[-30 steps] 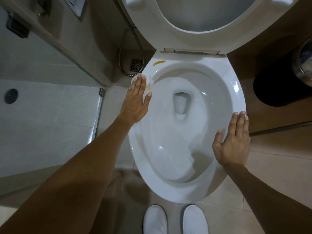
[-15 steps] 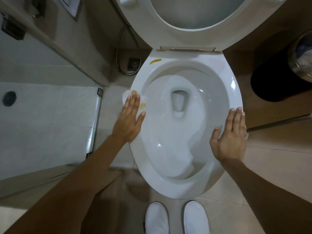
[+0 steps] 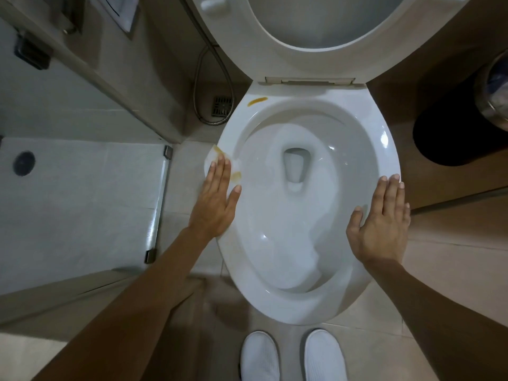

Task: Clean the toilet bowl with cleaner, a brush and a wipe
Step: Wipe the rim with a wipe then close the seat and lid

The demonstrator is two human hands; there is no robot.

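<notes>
- The thin white paper wipe (image 3: 213, 160) is pressed flat onto the glossy white ceramic toilet bowl rim (image 3: 389, 149) by the left hand (image 3: 215, 202); the fingers are straight and close together, nothing is pinched.
- The wipe is located on the rim's left side, partly under the fingertips, and yellow-brown smears are carried on its exposed edge.
- The right hand (image 3: 380, 224) is laid flat on the rim's right side, fingers extended and together, apparently as a brace; nothing is held.
- A yellow-brown streak (image 3: 257, 101) is left on the rim's rear left, near the raised white plastic seat (image 3: 233, 45).
- The step in hand is judged to be wiping the rim. Even palm pressure should be kept, and the wipe should be folded to a clean face before the rear streak is treated, so that soil is not spread.
- The bowl interior is coated with white foam (image 3: 297, 215).
</notes>
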